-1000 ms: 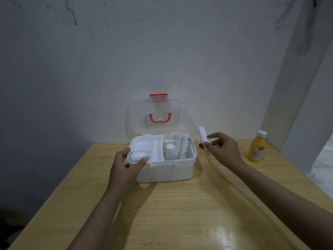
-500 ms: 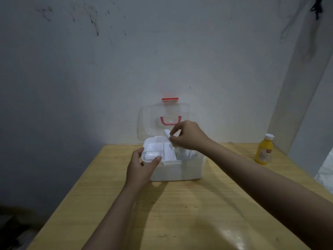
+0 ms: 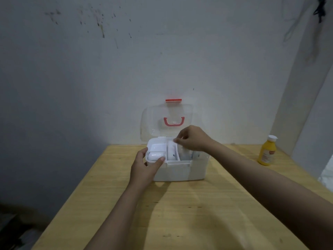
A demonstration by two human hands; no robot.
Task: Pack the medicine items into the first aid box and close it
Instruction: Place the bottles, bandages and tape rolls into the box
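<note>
The white first aid box (image 3: 180, 171) stands on the wooden table (image 3: 180, 213) against the wall. Its clear lid (image 3: 153, 121) with a red handle is raised. My left hand (image 3: 145, 167) grips the box's front-left corner, thumb on the rim. My right hand (image 3: 193, 139) hovers over the box's middle, fingertips pinched at the far end of a white tube (image 3: 171, 150) that lies in the centre compartment. Other white items sit in the right compartment, partly hidden by my hand. A yellow medicine bottle (image 3: 266, 153) with a white cap stands at the table's right.
The wall runs right behind the box, and a pillar rises behind the yellow bottle. The table's left edge drops off to a dark floor. Bare wood lies between me and the box.
My right hand carried the white tube from right of the box to over it and lowered it into the centre compartment. My left hand has stayed on the box's corner.
</note>
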